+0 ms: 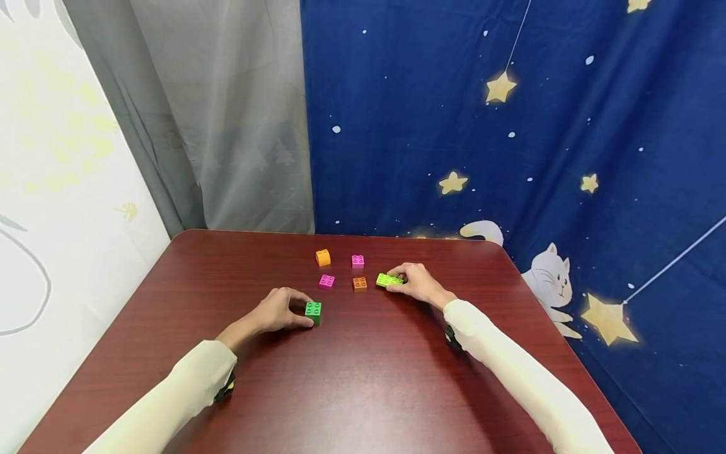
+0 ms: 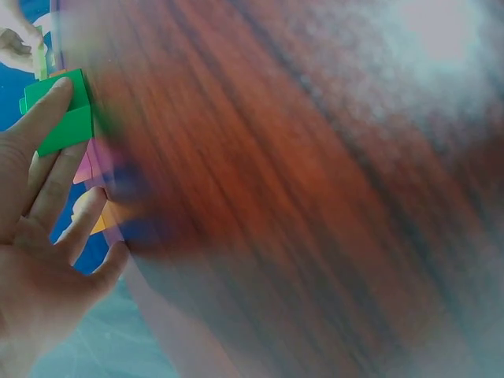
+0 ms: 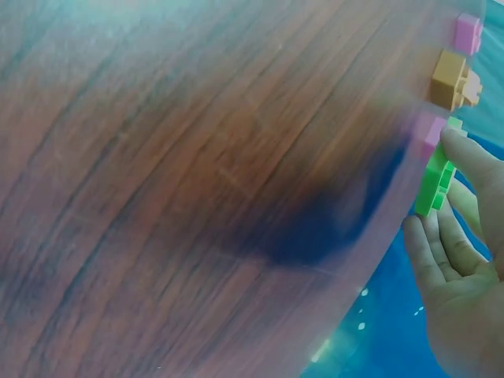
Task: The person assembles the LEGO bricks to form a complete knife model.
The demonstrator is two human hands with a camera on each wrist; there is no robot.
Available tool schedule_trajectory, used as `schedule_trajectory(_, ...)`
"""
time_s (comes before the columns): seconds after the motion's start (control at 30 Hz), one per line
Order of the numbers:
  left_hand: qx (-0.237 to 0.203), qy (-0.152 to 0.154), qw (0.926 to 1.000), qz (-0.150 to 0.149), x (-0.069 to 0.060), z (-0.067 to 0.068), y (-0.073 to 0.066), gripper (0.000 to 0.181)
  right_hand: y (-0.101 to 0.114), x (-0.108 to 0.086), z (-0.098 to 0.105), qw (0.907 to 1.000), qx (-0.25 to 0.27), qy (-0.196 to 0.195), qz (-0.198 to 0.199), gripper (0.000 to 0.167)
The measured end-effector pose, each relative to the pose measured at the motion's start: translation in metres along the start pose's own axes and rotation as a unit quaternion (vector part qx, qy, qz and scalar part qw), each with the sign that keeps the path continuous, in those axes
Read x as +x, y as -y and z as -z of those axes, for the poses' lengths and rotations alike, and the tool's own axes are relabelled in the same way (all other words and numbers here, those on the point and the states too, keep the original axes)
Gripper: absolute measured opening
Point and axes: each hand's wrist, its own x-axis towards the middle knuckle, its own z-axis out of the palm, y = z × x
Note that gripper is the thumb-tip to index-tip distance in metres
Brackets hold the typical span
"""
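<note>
A blue curtain (image 1: 397, 139) printed with stars and a white cat hangs behind the scene, with a grey curtain (image 1: 249, 126) beside it on the left. In front stands a dark red-brown table (image 1: 363, 391) with a wood grain and a shine on its top, and two pale-sleeved arms reach over it. The left hand (image 1: 278, 310) holds a green brick (image 1: 313, 313) between thumb and fingers, studs up — whether the brick touches the table I cannot tell. The right hand (image 1: 418, 282), farther out, pinches the right end of a longer lime brick (image 1: 386, 280), which sits beyond and to the right of the green one. Near the lime brick's left end, but apart from it, is an orange brick (image 1: 360, 285); a rounded yellow-orange brick (image 1: 322, 258) lies farther back on the left. Two pink bricks complete the loose cluster — one (image 1: 326, 281) left of the orange brick, the other (image 1: 357, 261) just behind it.
</note>
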Motion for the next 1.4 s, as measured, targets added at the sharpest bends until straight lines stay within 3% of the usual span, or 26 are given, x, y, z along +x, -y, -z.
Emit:
schedule_trajectory(0.6,0.006,0.0,0.9999,0.008,0.0,-0.001,0.002,0.033,0.039,-0.002,0.0,0.9956,0.036,0.007,0.086,0.035)
schedule_trajectory(1.23,0.029,-0.017,0.9994,-0.005,0.001,-0.003,0.006,0.033,0.083,0.007,-0.016,0.9903,0.047,0.016,0.129,0.034)
schedule_trajectory(1.4,0.033,-0.017,0.9993,-0.003,0.001,-0.002,0.005,0.033,0.095,0.012,-0.023,0.9902,0.056,0.027,0.125,0.033)
